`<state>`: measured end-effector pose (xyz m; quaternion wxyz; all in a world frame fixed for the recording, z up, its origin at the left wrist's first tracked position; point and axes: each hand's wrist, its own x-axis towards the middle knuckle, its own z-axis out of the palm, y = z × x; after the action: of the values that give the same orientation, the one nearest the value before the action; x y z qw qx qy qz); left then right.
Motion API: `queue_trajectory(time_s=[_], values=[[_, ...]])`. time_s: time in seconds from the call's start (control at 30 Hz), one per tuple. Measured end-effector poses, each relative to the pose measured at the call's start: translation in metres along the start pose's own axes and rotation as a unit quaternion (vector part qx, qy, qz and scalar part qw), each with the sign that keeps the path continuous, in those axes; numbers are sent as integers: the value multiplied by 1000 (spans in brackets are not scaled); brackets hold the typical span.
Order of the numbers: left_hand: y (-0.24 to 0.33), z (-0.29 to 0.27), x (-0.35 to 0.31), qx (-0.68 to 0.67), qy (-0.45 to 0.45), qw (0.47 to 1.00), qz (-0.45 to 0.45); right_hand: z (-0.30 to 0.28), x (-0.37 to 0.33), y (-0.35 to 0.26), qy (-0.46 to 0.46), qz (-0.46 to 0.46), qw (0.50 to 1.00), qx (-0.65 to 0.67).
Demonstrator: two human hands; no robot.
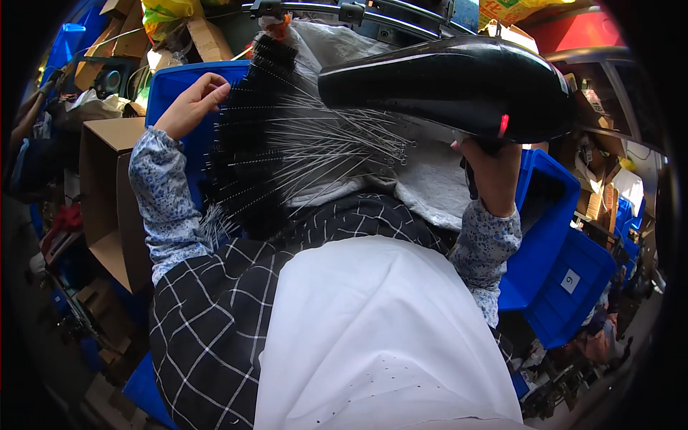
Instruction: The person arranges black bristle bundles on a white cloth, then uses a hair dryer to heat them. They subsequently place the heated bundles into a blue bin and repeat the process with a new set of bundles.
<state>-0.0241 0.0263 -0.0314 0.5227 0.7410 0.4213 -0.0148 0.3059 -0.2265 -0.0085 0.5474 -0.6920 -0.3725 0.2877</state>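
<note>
A black hair dryer [437, 86] is gripped by its handle in my right hand [496, 175]. Its nozzle points left, over a fan of thin wire brushes. Those brushes have black bristle heads [247, 154] bunched on the left and bare wire stems [322, 132] that run right to small looped ends. They lie across my lap on a pale grey plastic sheet [430, 179]. Beside the upper left of the bristles is my left hand [195, 104], its fingers curled together; whatever they may pinch is too small to make out.
A blue bin [168, 79] stands behind my left hand, with an open cardboard box [107, 193] left of it. More blue bins [545, 215] stand at my right. Metal rails [358, 13] cross the far side. Cartons and bags crowd the surroundings.
</note>
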Motion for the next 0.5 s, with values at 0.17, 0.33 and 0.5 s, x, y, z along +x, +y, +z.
queue_trajectory(time_s=[0.17,0.33,0.5], values=[[-18,25,-35,14,115,993,-16,6,-15,-6,-27,-20,994,-106],[-17,40,-45,-26,148,989,13,11,-23,-2,-48,1,998,-49],[9,55,-50,35,263,962,60,16,-21,-2,-24,-9,999,-44]])
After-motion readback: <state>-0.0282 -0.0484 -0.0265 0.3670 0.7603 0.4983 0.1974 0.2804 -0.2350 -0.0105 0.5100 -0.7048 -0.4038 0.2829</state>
